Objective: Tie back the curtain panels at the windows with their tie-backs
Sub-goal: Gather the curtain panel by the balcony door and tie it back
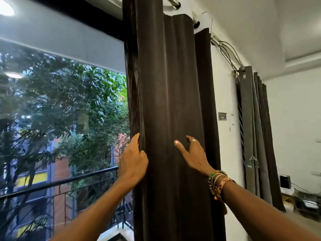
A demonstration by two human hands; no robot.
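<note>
Forearms point(97, 206) reach up to the dark curtain panel point(170, 101), which hangs bunched at the right edge of the window point(60, 110), no tie-back visible on it. Left hand point(133, 159) grips the window-side folds with curled fingers; right hand point(192, 153), on the side away from the window, lies spread against the cloth, gripping nothing. Judgement: press the folds into one tight column before tying.

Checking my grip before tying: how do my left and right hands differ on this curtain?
The left hand grips the curtain by its window-side edge; the right hand rests on its front, thumb spread. The right hand wears a ring and bracelets; the left hand is bare. Both touch it at similar height.
</note>
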